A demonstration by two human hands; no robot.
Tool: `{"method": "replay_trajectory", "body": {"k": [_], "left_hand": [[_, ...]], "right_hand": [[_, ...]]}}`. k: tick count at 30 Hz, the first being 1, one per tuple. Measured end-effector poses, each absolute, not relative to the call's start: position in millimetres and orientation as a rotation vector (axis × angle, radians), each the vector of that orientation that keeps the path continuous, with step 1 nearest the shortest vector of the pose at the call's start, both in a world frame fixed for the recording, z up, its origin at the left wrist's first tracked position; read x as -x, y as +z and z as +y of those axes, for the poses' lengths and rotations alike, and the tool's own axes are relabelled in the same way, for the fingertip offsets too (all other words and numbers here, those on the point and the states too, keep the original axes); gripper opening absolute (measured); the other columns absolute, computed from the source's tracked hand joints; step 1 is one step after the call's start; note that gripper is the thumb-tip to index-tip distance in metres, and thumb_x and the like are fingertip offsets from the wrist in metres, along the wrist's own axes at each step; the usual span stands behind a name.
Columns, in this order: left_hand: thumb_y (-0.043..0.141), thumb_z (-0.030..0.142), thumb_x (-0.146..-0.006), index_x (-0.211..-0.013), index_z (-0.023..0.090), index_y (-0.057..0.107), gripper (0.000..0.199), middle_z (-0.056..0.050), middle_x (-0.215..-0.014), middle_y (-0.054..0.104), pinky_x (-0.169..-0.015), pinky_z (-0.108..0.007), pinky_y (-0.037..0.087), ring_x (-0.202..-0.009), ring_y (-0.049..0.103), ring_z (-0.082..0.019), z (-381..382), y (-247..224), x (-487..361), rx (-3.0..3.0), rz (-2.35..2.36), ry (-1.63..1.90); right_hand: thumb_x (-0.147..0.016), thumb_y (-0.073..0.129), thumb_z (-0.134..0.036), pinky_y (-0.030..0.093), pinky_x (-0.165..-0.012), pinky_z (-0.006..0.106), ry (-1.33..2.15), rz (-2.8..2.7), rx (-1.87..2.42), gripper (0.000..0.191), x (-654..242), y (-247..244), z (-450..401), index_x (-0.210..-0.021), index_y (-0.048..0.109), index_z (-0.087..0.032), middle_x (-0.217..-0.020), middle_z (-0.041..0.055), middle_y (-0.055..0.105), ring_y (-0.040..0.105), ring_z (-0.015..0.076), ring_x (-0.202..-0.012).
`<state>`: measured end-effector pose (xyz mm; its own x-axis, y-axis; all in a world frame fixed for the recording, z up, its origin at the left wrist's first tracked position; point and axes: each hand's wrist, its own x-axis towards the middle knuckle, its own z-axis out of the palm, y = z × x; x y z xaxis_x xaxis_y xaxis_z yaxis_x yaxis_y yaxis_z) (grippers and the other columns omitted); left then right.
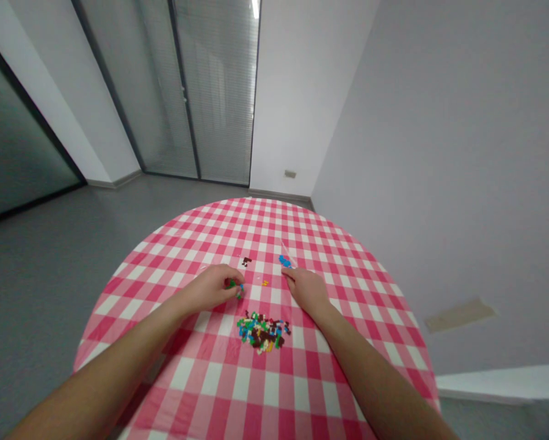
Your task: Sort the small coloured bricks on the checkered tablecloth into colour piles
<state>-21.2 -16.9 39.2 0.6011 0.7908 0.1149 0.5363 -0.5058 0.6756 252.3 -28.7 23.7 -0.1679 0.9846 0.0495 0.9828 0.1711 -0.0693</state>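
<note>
My left hand (209, 289) curls over a small cluster of green and blue plastic bricks (236, 288), shut on them at its fingertips. Ahead of my right hand (307, 290), a small group of blue bricks (284, 261) lies just beyond the extended index finger, with no visible grip on them. Between and below my hands sits a mixed pile of tiny multicoloured bricks (262, 333). A few dark brown bricks (245, 261) and yellow-orange bits (265, 283) lie separately on the cloth.
The bricks lie on a round table with a pink-and-white gingham cloth (237, 391). Grey floor (72, 244) surrounds it, with a pale wall (439, 153) on the right and glass panels with blinds (214, 91) behind.
</note>
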Motion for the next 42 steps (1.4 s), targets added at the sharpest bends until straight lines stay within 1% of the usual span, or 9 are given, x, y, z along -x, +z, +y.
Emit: {"method": "replay_trajectory", "body": {"k": [5,12,17,20,23,29,36,39,42], "left_hand": [[0.057,0.013,-0.079,-0.086,0.019,0.072,0.017,-0.005,-0.087,0.073,-0.073,-0.031,0.047,-0.079,0.064,-0.018,-19,44,20,-2.210,1.081,0.556],[0.060,0.018,-0.081,-0.090,0.019,0.073,0.015,-0.005,-0.088,0.073,-0.070,-0.029,0.046,-0.076,0.063,-0.017,-18,33,18,-2.177,1.026,0.607],[0.063,0.024,-0.081,-0.085,0.017,0.073,0.013,-0.003,-0.075,0.071,-0.062,-0.026,0.045,-0.066,0.060,-0.014,-28,27,2,-1.946,1.017,0.741],[0.063,0.025,-0.079,-0.084,0.016,0.074,0.015,-0.004,-0.074,0.071,-0.062,-0.026,0.046,-0.066,0.060,-0.014,-33,28,-6,-1.867,1.034,0.799],[0.064,0.025,-0.079,-0.082,0.016,0.075,0.015,-0.004,-0.074,0.072,-0.062,-0.026,0.046,-0.067,0.061,-0.015,-34,28,-10,-1.852,1.024,0.838],[0.064,0.026,-0.080,-0.079,0.016,0.073,0.013,-0.003,-0.064,0.069,-0.056,-0.024,0.045,-0.058,0.061,-0.013,-35,22,-12,-1.781,0.977,0.774],[0.064,0.021,-0.079,-0.080,0.016,0.074,0.011,-0.004,-0.066,0.071,-0.055,-0.024,0.046,-0.059,0.063,-0.014,-39,23,-14,-1.769,0.982,0.737],[0.063,0.020,-0.079,-0.077,0.017,0.074,0.012,-0.004,-0.067,0.071,-0.057,-0.024,0.047,-0.060,0.064,-0.015,-39,23,-16,-1.752,0.992,0.719],[0.064,0.021,-0.079,-0.076,0.018,0.074,0.011,-0.004,-0.073,0.072,-0.063,-0.026,0.049,-0.067,0.066,-0.016,-38,22,-16,-1.792,1.036,0.759]], "right_hand": [[-0.103,0.040,-0.033,0.048,-0.070,0.027,-0.030,-2.359,2.008,0.036,-253,22,-30,-0.124,0.068,-0.029,-0.111,0.0063,0.075,0.071,0.0218,-0.090],[-0.103,0.036,-0.033,0.049,-0.071,0.032,-0.007,-2.305,2.029,0.039,-252,22,-29,-0.124,0.069,-0.026,-0.104,0.0101,0.076,0.071,0.0241,-0.085],[-0.097,0.051,-0.030,0.050,-0.077,0.029,0.172,-2.137,1.577,0.032,-243,24,-43,-0.116,0.073,-0.020,-0.098,0.0095,0.077,0.069,0.0206,-0.084],[-0.094,0.056,-0.031,0.050,-0.072,0.027,0.363,-2.129,1.260,0.026,-232,27,-55,-0.106,0.076,-0.019,-0.084,0.0067,0.076,0.067,0.0173,-0.074],[-0.092,0.059,-0.028,0.048,-0.067,0.026,0.422,-2.165,1.122,0.022,-224,27,-62,-0.100,0.077,-0.019,-0.078,0.0055,0.074,0.065,0.0161,-0.070],[-0.092,0.062,-0.027,0.048,-0.068,0.026,0.384,-2.199,1.127,0.017,-220,21,-61,-0.097,0.076,-0.019,-0.080,0.0059,0.075,0.065,0.0161,-0.071],[-0.089,0.065,-0.021,0.046,-0.067,0.025,0.324,-2.294,1.083,0.012,-221,21,-60,-0.093,0.076,-0.019,-0.080,0.0053,0.075,0.065,0.0161,-0.072],[-0.087,0.067,-0.021,0.046,-0.066,0.024,0.327,-2.325,1.134,0.010,-221,25,-61,-0.089,0.076,-0.019,-0.080,0.0046,0.075,0.066,0.0156,-0.071],[-0.087,0.065,-0.021,0.047,-0.069,0.025,0.314,-2.313,1.295,0.012,-228,30,-57,-0.092,0.076,-0.019,-0.085,0.0047,0.076,0.068,0.0166,-0.076]]}}
